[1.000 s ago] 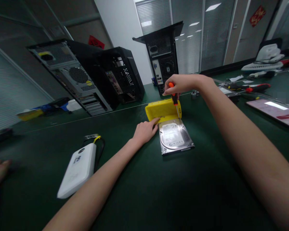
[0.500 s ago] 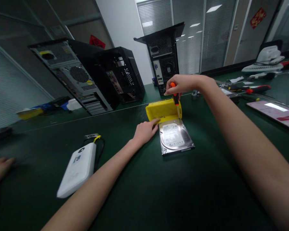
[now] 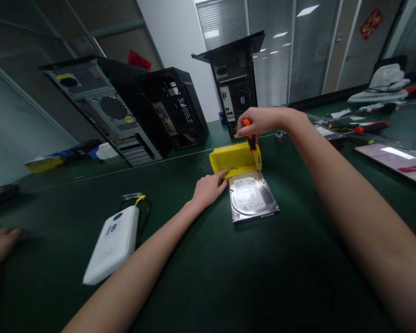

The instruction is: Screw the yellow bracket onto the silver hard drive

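Observation:
A silver hard drive (image 3: 251, 199) lies flat on the dark green tabletop, label side up. Against its far edge stands a yellow plastic tray (image 3: 225, 157), its hollow side facing me. My right hand (image 3: 251, 124) is closed around the orange-and-black handle of a screwdriver (image 3: 252, 143). The shaft points down in front of the tray, with its tip at the drive's far right corner. At the far left corner of the drive is my left hand (image 3: 210, 189), palm down, index finger reaching to the tray and thumb apart from it beside the drive's edge.
Several black computer cases (image 3: 118, 106) stand along the back. A white power bank (image 3: 113, 245) with a cable lies left of my left forearm. Another person's hand (image 3: 2, 243) rests at the left edge. Tools and a phone (image 3: 397, 162) lie on the right.
My right hand and the screwdriver handle have shifted very slightly left, while the tip stays at the drive's corner. The left hand, drive and tray keep their places.

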